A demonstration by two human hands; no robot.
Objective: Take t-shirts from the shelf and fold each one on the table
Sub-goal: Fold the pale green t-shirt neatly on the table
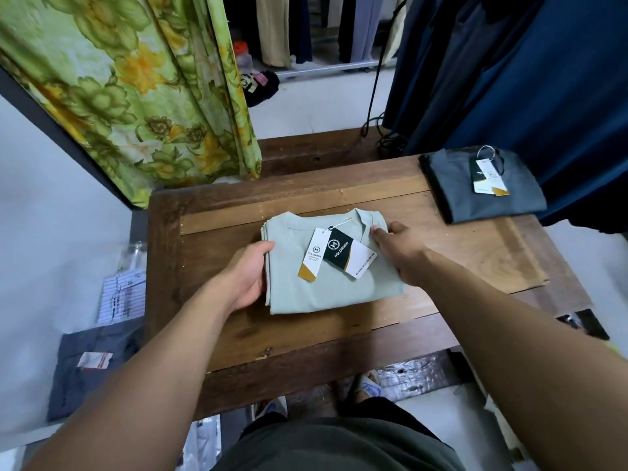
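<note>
Two folded t-shirts [326,287] lie on wooden table [441,300].

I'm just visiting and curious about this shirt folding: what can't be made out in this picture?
Head view only:
- Underside of the folded pale green t-shirt: hidden by its own layers.
- Left hand fingertips: tucked behind the shirt's edge.
- Small print on the black-and-white paper tags: too small.
- Folded dark grey t-shirt: far edge runs into hanging navy clothes.
- The shelf: out of view.
</note>
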